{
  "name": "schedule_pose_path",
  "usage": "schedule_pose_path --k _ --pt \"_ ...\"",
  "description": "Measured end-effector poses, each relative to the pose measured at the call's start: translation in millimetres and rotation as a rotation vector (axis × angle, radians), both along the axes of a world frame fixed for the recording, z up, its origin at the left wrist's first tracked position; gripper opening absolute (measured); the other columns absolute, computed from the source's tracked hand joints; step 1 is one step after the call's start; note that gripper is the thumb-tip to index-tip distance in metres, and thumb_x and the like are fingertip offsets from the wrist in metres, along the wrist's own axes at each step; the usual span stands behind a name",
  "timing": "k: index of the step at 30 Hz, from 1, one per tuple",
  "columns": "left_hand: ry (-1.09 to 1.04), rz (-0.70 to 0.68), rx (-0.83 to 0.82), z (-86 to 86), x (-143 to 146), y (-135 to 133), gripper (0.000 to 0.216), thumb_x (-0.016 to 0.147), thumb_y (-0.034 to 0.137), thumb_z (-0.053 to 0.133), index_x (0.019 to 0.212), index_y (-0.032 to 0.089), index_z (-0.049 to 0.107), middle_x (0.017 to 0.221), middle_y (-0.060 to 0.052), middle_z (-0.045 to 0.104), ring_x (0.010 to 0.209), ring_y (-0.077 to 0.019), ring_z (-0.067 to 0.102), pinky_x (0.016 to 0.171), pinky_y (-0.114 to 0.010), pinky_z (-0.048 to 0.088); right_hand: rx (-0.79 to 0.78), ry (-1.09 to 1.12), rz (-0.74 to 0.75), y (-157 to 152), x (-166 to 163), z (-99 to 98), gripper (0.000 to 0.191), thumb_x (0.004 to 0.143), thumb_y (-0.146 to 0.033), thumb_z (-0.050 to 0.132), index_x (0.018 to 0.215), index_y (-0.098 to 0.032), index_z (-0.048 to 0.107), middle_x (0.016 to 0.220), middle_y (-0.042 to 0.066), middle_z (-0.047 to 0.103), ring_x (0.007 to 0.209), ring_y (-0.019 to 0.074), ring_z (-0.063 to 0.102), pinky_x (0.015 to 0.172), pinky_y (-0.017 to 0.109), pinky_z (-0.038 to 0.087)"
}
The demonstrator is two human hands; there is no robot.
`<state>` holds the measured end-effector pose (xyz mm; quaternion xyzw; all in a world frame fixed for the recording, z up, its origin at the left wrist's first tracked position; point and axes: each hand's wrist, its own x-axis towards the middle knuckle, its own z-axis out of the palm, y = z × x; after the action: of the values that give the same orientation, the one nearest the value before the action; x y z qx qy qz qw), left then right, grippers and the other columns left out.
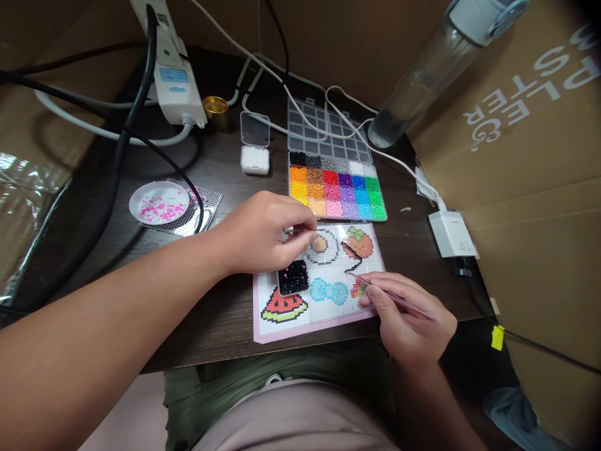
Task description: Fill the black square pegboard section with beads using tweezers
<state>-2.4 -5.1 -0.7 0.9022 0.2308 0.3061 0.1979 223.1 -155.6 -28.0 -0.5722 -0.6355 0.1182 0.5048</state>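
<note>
A white bead pegboard [328, 300] lies on a pink-edged pattern sheet, showing a watermelon [283, 307], a blue shape, an egg and an orange fruit. My left hand [265, 232] hovers over its upper left with fingers pinched together near the egg design; what they hold is too small to see. Just below that hand sits a small open box of black beads [293, 277]. My right hand [406, 316] rests at the board's right edge, gripping thin pink tweezers [389, 293] whose tip points at the board's middle right.
An open tray of sorted coloured beads [337, 185] stands behind the board. A small white bead box [255, 159], a dish of pink beads [159, 202], a power strip [171, 75], cables, a white charger [451, 233] and a clear bottle [422, 75] surround it. Cardboard walls enclose the table.
</note>
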Motion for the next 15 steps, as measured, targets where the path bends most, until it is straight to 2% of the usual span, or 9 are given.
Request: schedule_pose_path --k 15 --pt "-0.020 -0.002 0.033 -1.1 0.2 0.5 0.013 0.085 0.017 0.059 0.078 0.016 0.070 0.068 0.002 0.068 0.056 -0.0065 0.056 0.054 -0.019 0.039 0.030 0.035 -0.036 0.3 -2.0 1.1 0.021 0.081 -0.001 0.069 0.085 -0.020 0.075 0.065 -0.002 0.070 0.077 0.0190 0.072 0.077 0.035 0.061"
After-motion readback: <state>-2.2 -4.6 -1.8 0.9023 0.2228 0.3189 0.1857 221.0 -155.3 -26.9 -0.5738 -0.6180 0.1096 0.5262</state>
